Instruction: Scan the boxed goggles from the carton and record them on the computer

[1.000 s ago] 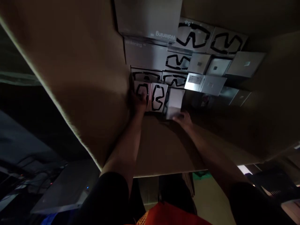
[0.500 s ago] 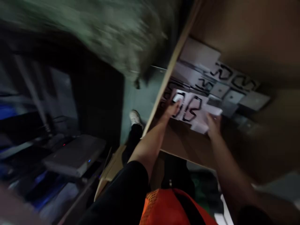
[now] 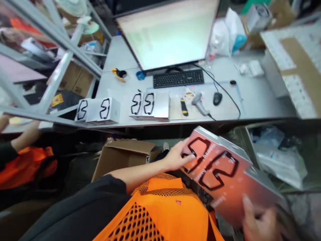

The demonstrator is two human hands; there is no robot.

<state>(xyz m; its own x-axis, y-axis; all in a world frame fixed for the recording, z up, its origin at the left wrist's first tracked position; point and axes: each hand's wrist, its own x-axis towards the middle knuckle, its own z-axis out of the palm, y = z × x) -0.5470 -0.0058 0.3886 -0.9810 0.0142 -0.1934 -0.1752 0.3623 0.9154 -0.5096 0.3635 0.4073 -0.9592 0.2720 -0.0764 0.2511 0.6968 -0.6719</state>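
Note:
Pressed together between my two hands is a row of thin boxes (image 3: 234, 190), held in the air in front of the table edge. Their faces look orange-red, with black angular loop outlines and lettering; their upper edges are white. My left hand (image 3: 178, 155) grips the left end, fingers on the printed face. At the lower right end, my right hand (image 3: 262, 219) clasps the row and is blurred by motion. Similar white boxes stand on the table in two groups, one at the left (image 3: 111, 108) and one nearer the middle (image 3: 156, 107).
Behind them on the table are a monitor (image 3: 173, 33), keyboard (image 3: 178, 78), mouse (image 3: 217, 98), scanner (image 3: 200, 103) and yellow-black cutter (image 3: 184, 107). An open carton (image 3: 125, 157) is below, with a bin of plastic bags (image 3: 278, 160) to the right. Another person's arm (image 3: 25, 135) shows left.
My hands have come up out of a deep carton with the row of boxes. My view has swung from the carton and floor to the table with the monitor.

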